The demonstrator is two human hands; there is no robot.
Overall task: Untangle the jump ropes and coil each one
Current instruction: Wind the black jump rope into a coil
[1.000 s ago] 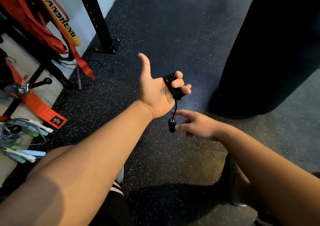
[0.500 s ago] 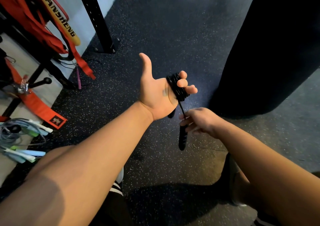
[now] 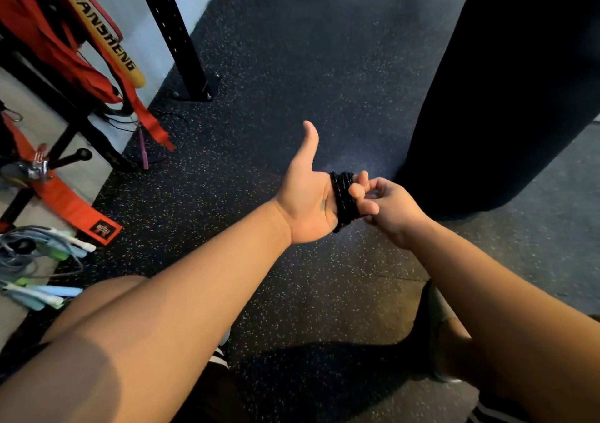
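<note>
A black jump rope (image 3: 344, 197) is wound in a tight coil around the fingers of my left hand (image 3: 308, 205). That hand is held palm up with the thumb pointing away from me. My right hand (image 3: 386, 208) sits against the right side of the coil, its fingers curled and its thumb and forefinger pinching at the wraps. The rope's handles are hidden behind my hands. At the left edge, a bundle of grey, pale blue and green jump ropes (image 3: 35, 260) lies on the floor.
A large black punching bag (image 3: 506, 81) stands close on the right. A black rack post (image 3: 177, 39) is bolted to the floor at upper left, with red straps (image 3: 68, 195) and a pink rope handle (image 3: 143, 150) near it. My knees are below, over speckled rubber flooring (image 3: 292, 65).
My right hand has risen from below the coil, where it held the dangling black handle, up to the coil itself. The handle and loose end no longer hang in view.
</note>
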